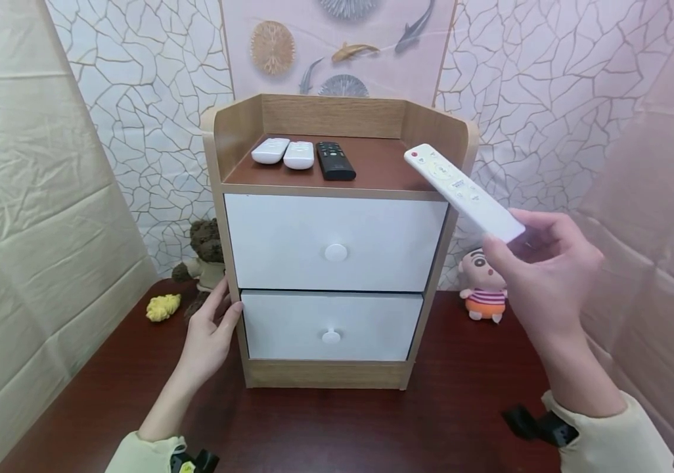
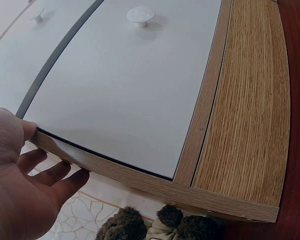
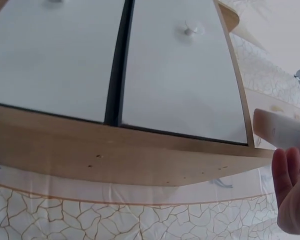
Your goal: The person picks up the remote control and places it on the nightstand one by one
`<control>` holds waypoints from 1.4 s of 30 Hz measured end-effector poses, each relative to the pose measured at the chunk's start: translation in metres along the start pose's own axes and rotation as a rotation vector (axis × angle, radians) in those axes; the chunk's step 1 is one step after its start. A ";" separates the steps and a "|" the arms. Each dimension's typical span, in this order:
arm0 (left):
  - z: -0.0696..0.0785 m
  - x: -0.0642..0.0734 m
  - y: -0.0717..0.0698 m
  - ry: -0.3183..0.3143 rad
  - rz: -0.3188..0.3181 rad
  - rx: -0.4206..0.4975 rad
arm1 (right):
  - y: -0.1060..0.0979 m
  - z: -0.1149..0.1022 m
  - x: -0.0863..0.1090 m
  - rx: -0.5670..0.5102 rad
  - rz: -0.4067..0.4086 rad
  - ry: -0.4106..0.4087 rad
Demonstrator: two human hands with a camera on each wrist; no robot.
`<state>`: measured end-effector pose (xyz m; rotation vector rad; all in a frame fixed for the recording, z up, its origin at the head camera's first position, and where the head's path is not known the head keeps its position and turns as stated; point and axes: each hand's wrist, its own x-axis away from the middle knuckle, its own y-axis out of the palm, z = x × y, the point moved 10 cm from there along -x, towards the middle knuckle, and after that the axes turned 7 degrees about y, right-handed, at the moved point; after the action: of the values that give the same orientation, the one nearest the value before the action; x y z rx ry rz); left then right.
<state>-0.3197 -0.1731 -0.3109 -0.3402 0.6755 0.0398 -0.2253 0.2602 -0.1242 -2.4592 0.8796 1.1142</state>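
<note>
My right hand (image 1: 556,269) holds a white remote control (image 1: 464,190) by its near end, thumb on one side and fingers on the other. The remote is tilted, its buttons facing up, and its far end overlaps the cabinet's right top corner in the head view. My left hand (image 1: 209,338) grips the left side edge of the wooden cabinet (image 1: 325,374). In the left wrist view its thumb lies over the front edge, with the fingers against the side panel. On the cabinet's brown top lie two white remotes (image 1: 270,151) and a black remote (image 1: 335,161), side by side.
The cabinet has an upper drawer (image 1: 290,243) and a lower drawer (image 1: 284,325), both closed, with round white knobs. A brown teddy bear (image 1: 203,243) and a yellow crumpled thing (image 1: 163,307) are at left. A plush doll (image 1: 483,289) sits at right on the dark red table (image 1: 325,427).
</note>
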 end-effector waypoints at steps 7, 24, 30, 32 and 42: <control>-0.002 0.000 0.001 -0.009 -0.005 -0.005 | 0.012 0.001 -0.009 0.002 0.015 0.046; 0.000 -0.001 -0.001 0.009 0.014 -0.017 | 0.056 -0.014 -0.023 0.020 -0.060 -0.029; 0.000 0.000 -0.001 0.004 0.009 -0.031 | 0.070 -0.019 -0.027 0.025 -0.052 -0.083; 0.000 0.000 -0.001 0.000 0.008 -0.030 | 0.072 -0.020 -0.028 0.027 -0.044 -0.097; -0.001 -0.001 -0.001 -0.015 0.005 -0.019 | 0.079 -0.038 -0.027 0.023 0.001 -0.205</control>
<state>-0.3209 -0.1742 -0.3110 -0.3563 0.6615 0.0540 -0.2685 0.1917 -0.0804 -2.2757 0.8267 1.3202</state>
